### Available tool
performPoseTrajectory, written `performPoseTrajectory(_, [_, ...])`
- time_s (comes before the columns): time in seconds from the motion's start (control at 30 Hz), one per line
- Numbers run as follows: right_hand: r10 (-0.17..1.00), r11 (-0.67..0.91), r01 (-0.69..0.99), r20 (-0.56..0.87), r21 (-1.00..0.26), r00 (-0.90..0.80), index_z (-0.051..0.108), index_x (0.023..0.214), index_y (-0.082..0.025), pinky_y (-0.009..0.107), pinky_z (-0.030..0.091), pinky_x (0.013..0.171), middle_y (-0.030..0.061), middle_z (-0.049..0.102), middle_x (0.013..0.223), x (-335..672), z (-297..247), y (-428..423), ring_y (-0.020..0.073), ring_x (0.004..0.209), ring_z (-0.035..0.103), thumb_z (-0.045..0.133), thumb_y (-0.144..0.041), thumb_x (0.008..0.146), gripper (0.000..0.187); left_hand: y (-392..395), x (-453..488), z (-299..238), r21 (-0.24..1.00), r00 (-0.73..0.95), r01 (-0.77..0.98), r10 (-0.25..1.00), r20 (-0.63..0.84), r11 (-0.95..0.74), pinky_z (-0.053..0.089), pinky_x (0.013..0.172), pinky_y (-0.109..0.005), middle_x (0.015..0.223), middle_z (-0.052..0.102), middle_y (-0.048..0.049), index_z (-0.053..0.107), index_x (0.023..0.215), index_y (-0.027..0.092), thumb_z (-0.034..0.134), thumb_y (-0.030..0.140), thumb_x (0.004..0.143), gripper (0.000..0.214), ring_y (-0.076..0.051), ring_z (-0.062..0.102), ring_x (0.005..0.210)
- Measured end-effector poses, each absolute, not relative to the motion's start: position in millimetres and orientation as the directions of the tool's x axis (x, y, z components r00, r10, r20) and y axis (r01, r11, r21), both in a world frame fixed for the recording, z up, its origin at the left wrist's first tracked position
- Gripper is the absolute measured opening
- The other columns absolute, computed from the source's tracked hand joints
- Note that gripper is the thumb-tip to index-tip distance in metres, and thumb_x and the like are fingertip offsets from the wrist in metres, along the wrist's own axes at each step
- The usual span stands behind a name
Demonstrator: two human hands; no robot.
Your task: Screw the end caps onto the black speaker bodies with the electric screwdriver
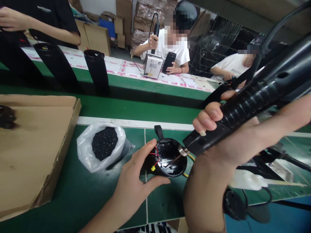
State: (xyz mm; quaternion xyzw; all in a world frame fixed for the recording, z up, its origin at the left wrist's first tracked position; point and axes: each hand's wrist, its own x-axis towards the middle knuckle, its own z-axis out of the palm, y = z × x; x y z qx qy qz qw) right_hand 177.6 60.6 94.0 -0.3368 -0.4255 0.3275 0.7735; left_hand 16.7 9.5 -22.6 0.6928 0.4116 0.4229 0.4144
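Fastening step in hand, judged: left hand wrapped round the black housing on the green worktop, right hand clamped on the electric screwdriver, bit inside the shell; next calls for bit square on the screw.

Dim indoor light, soft blur, warped edges

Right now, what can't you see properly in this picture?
- Head view: the screwdriver tip, deep inside the black housing; whatever it meets is too small.
- The housing's left side, covered by the left hand.
- The screwdriver's back end, cut off by the right edge.
- The bag contents: tiny black bits, unclear.
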Motion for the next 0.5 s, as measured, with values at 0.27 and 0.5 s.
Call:
performPoseTrajectory(0.27, [0.887,0.328,-0.428,0.119,-0.842,0.447,0.037,0.086,-0.013,0.017,0.025,0.032,-0.0003,0.030,0.058,190.6,87.8,80.0,0.0089,0.040,0.032,-0.003,-0.080,0.093,0.078,8.8,17.6,-20.1,0.912,0.304,0.261,0.923,0.235,-0.318,0.049,0.104,-0.042,0.136,0.061,-0.0023,0.043,0.137,0.036,0.082,0.035,0.071,0.076,-0.024,0.060,0.121])
performPoseTrajectory(0.5, [0.911,0.294,-0.469,0.095,-0.833,0.402,0.037,0.085,-0.013,0.017,0.026,0.033,-0.0003,0.031,0.057,184.5,83.1,86.5,0.0090,0.040,0.032,-0.005,-0.079,0.094,0.078,9.4,17.5,-21.2,0.911,0.310,0.257,0.920,0.239,-0.323,0.049,0.104,-0.043,0.137,0.060,-0.0025,0.042,0.138,0.037,0.082,0.036,0.071,0.078,-0.024,0.060,0.122])
